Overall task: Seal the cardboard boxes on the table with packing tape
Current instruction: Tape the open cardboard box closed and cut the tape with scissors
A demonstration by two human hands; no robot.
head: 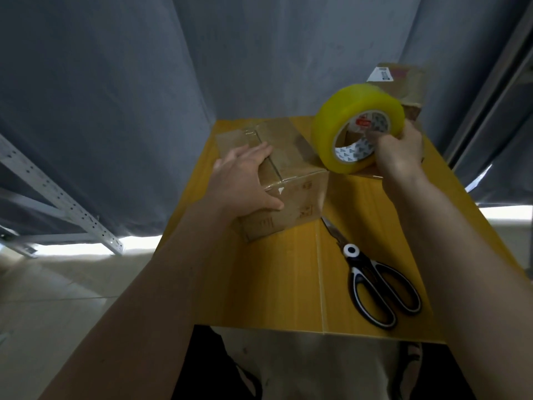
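A single head-worn wide-angle camera looked forward and steeply down over the yellow worktop [274, 284]. It sat close above both forearms, with the person's lap at the bottom edge.

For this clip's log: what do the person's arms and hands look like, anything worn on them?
Both arms are bare along their whole visible length, with no sleeves in frame. The left hand and right hand wear no gloves, and no watch, bracelet or ring shows on the visible sides. Nothing marks or covers either forearm.
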